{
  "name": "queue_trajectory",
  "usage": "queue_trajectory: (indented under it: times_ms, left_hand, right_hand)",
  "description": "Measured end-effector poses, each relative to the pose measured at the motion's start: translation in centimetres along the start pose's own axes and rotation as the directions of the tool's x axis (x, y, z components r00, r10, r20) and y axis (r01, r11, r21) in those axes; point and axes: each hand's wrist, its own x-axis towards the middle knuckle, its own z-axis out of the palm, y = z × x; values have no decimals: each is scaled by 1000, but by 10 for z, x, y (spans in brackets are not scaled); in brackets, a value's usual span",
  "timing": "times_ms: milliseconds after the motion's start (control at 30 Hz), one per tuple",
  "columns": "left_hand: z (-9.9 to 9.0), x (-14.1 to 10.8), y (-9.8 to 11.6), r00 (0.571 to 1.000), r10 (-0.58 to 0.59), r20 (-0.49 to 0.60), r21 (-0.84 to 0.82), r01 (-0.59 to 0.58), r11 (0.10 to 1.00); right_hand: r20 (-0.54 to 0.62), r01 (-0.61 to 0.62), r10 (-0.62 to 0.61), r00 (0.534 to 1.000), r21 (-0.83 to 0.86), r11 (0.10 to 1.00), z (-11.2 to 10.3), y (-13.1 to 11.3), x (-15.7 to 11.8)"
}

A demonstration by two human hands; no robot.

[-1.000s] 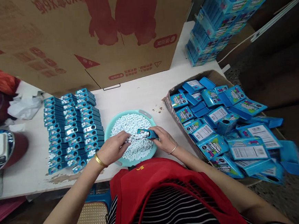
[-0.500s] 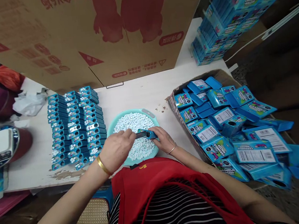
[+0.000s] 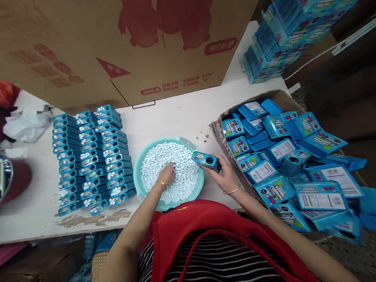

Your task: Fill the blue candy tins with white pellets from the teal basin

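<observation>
While right fingers (image 3: 221, 160) hold a blue box (image 3: 201, 158), left fingers (image 3: 171, 167) sit half-hidden among pellets (image 3: 154, 164), grip unclear.

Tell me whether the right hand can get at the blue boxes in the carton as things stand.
Probably yes: the right hand is close beside the open carton, and nothing visible covers the blue boxes heaped there. But it already holds a box, which could hinder grasping another.
</observation>
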Motion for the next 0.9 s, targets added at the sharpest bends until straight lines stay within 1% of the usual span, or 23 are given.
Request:
queue_trajectory:
  times_ms: [67, 100, 167, 267, 367, 467, 533, 567, 633, 733, 833, 900]
  left_hand:
    - [2, 1, 1, 999, 36, -8, -58, -36, 998]
    - [-1, -2, -1, 998, 57, -11, -83, -58, 995]
    - [-14, -15, -7, 995, 99, -20, -124, -101, 987]
    - [-46, -44, -10, 981, 182, -64, -192, -191, 963]
    - [-86, -70, 0, 958, 266, -110, -207, -284, 936]
    - [-120, -87, 18, 935, 337, -109, -121, -349, 929]
    - [-136, -91, 31, 925, 371, -80, -23, -374, 927]
    - [-142, -93, 38, 927, 372, -56, 41, -370, 928]
    - [-152, -95, 54, 943, 333, -7, 198, -325, 925]
    - [-161, -99, 80, 967, 256, 19, 415, -240, 877]
    - [-169, -107, 106, 968, 249, 21, 513, -225, 828]
    - [-174, -112, 115, 961, 275, 22, 538, -243, 807]
  right_hand:
    - [-25, -18, 18, 1000, -10, 1000, -2, -1, 0]
    - [-33, -22, 21, 999, -15, 1000, -3, -1, 0]
    - [-37, -22, 21, 999, -28, 999, -5, 0, 0]
    - [4, 7, -7, 1000, -64, 998, -4, 3, 0]
    - [77, 103, -94, 993, -112, 988, 1, 3, 2]
    - [150, 217, -194, 969, -156, 964, 11, -1, 4]
    - [191, 275, -244, 951, -157, 949, 19, -5, 6]
    - [207, 299, -266, 942, -152, 942, 23, -6, 6]
    - [230, 338, -299, 926, -148, 930, 31, -9, 5]
    - [232, 373, -334, 913, -151, 915, 38, -11, 4]
    - [223, 382, -347, 911, -138, 914, 42, -10, 2]
    - [217, 375, -344, 913, -124, 918, 43, -9, 2]
